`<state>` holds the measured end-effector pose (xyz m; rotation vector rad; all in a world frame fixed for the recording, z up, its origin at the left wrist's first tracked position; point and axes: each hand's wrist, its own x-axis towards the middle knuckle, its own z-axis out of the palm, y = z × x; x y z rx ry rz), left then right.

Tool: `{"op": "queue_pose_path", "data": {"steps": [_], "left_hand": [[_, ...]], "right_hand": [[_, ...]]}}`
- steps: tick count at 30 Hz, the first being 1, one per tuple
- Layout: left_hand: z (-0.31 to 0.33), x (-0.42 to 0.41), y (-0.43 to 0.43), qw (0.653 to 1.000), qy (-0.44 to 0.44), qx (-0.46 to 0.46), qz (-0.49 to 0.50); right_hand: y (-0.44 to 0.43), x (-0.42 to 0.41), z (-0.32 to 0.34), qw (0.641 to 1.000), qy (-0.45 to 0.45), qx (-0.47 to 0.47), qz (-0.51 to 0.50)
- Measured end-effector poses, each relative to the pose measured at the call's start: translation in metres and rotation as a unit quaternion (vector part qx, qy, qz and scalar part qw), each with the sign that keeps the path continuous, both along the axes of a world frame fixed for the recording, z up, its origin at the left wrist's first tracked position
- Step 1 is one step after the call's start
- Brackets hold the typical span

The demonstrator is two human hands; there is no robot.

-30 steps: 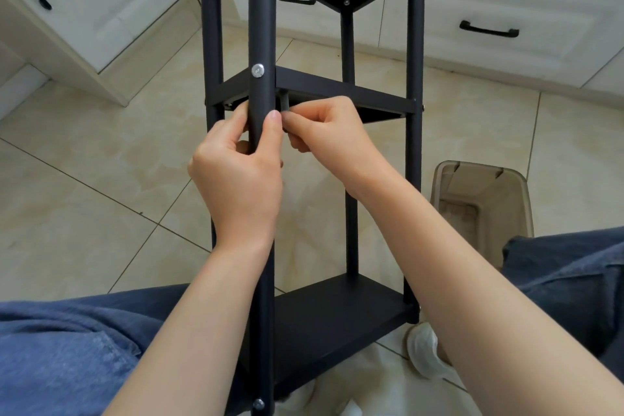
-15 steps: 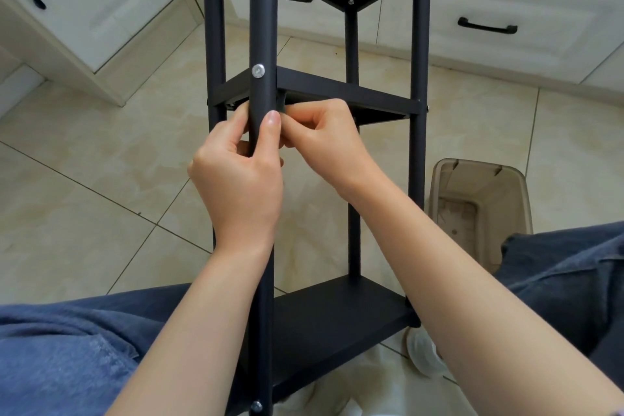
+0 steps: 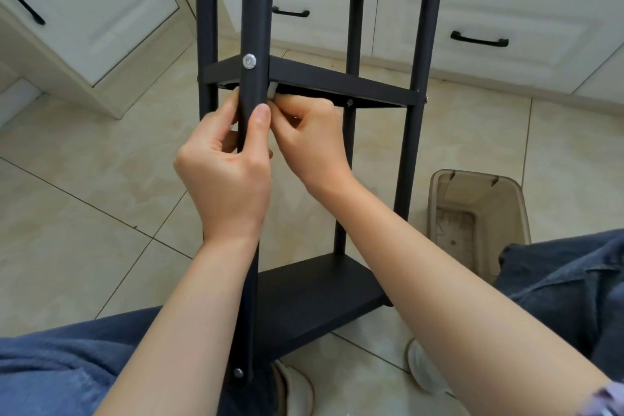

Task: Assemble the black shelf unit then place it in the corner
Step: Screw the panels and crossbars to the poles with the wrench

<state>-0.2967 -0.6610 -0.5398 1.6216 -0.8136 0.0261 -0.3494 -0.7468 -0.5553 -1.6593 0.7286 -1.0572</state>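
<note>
Clamping the front post (image 3: 255,10) just below the middle shelf (image 3: 337,81), the left hand (image 3: 226,176) has its grip closed round the tube, with the thumb on the near face and the fingers wrapped round the far side. I judge this hold braces the frame so the joint above does not twist.

Just beside it, the right hand (image 3: 314,142) reaches behind the post, its grip curled and pinching a small pale piece (image 3: 272,91) tucked under the shelf's near corner. The post hides too much of the piece to name it. It sits level with the silver screw head (image 3: 249,61) on the post's front, so it is probably the fastening for that corner, worked from underneath.

The black shelf unit (image 3: 415,111) stands on the tiled floor (image 3: 84,145) between the person's knees, close enough to reach both sides of the post. Its bottom shelf (image 3: 314,297) is already fixed. White cabinets (image 3: 506,10) stand behind it and a translucent bin (image 3: 479,213) sits to the right. The unit is not yet placed in a corner.
</note>
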Motion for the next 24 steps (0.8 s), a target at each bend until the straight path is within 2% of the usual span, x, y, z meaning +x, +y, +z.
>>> {"op": "queue_pose_path", "data": {"steps": [15,19,24], "left_hand": [[-0.004,0.008,-0.004,1.000,-0.009,-0.006,-0.008],[-0.004,0.009,-0.003,1.000,-0.006,-0.010,-0.004],[-0.004,0.010,-0.002,1.000,-0.017,-0.011,0.003]], "right_hand": [[-0.007,0.016,-0.013,0.998,-0.020,-0.030,-0.056],[-0.008,0.013,-0.012,0.999,-0.007,-0.029,-0.028],[-0.009,0.005,-0.011,0.999,0.041,0.016,0.016]]}}
